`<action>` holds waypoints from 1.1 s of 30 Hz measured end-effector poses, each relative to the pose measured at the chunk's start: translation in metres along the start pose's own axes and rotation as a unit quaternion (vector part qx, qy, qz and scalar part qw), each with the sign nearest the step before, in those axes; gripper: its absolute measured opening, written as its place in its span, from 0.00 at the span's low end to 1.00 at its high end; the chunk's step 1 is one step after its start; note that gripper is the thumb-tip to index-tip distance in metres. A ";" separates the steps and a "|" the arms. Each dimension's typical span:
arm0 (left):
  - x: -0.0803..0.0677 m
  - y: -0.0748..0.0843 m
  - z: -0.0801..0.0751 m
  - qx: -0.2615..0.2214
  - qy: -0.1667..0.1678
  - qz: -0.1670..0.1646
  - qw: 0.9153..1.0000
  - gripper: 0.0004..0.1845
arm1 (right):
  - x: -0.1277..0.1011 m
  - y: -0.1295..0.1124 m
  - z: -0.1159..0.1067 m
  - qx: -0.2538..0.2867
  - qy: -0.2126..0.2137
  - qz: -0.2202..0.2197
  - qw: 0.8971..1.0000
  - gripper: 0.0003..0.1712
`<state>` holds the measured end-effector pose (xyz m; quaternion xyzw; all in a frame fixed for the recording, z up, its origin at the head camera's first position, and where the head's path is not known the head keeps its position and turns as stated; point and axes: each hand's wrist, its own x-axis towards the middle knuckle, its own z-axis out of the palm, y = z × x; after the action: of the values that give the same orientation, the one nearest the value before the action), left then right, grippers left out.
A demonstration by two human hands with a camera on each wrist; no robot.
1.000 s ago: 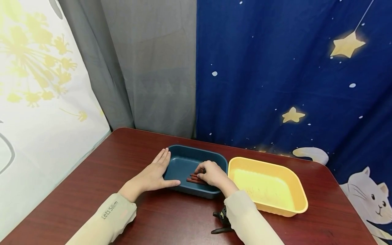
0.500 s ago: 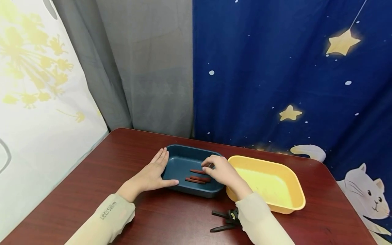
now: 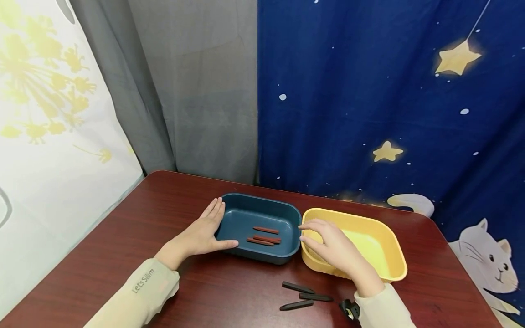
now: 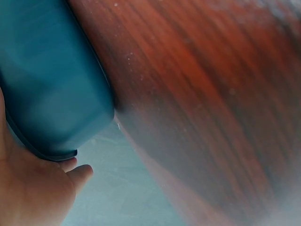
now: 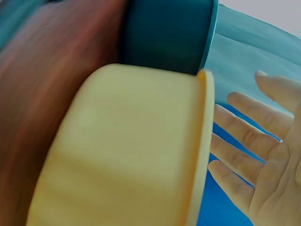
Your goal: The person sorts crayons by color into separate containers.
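Observation:
A dark blue tray (image 3: 246, 207) sits on the red-brown table (image 3: 164, 200) with three reddish sticks (image 3: 264, 236) lying in it. My left hand (image 3: 201, 234) rests flat against the blue tray's (image 4: 47, 80) left side, thumb along its front wall. A yellow tray (image 3: 389, 253) stands just right of it. My right hand (image 3: 332, 246) hovers over the yellow tray's (image 5: 136, 150) near left corner, fingers (image 5: 244, 136) spread and holding nothing. Three dark sticks (image 3: 301, 296) lie on the table in front of the trays.
A black clip-like object (image 3: 348, 310) shows by my right sleeve. Curtains hang close behind the table: white floral at left, grey in the middle, dark blue with stars at right. The table's right edge is close to the yellow tray.
My right hand has left the sticks in the blue tray and moved right to above the yellow tray, now spread and holding nothing. The left hand has stayed put. Three dark sticks are now uncovered.

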<state>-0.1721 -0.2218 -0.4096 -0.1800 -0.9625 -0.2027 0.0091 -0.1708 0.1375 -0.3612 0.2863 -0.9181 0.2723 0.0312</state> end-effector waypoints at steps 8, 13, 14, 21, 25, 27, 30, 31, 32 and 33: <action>0.001 0.000 0.000 -0.001 -0.002 -0.002 1.000 0.65 | -0.035 0.020 -0.009 -0.048 0.022 0.024 0.998 0.27; 0.002 -0.001 0.000 -0.001 -0.004 -0.004 1.000 0.65 | -0.053 0.042 -0.017 -0.056 0.036 0.036 0.997 0.33; 0.002 -0.001 0.000 0.000 -0.004 -0.004 1.000 0.65 | -0.057 0.046 -0.019 -0.057 0.037 0.038 0.997 0.34; 0.001 0.000 -0.001 -0.002 -0.002 -0.007 1.000 0.65 | -0.076 0.072 -0.036 -0.055 0.033 0.071 0.995 0.42; 0.001 0.000 -0.001 0.000 -0.002 -0.006 1.000 0.65 | -0.088 0.088 -0.042 -0.064 0.042 0.089 0.993 0.45; 0.001 0.000 0.000 0.001 -0.004 -0.006 1.000 0.65 | -0.093 0.095 -0.044 -0.071 0.050 0.087 0.992 0.46; 0.002 0.000 0.000 0.002 -0.003 -0.006 1.000 0.65 | -0.099 0.105 -0.046 -0.084 0.059 0.082 0.991 0.47; 0.002 -0.001 0.000 0.003 -0.002 -0.005 1.000 0.65 | -0.099 0.109 -0.047 -0.090 0.060 0.081 0.991 0.47; 0.002 -0.001 0.000 0.004 0.000 -0.005 1.000 0.65 | -0.100 0.111 -0.048 -0.093 0.061 0.081 0.991 0.48; 0.002 -0.001 0.001 0.004 0.001 -0.005 1.000 0.65 | -0.100 0.114 -0.049 -0.095 0.060 0.082 0.990 0.49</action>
<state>-0.1741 -0.2215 -0.4103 -0.1749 -0.9643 -0.1987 0.0094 -0.1540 0.2924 -0.3966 0.1889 -0.9566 0.2025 0.0904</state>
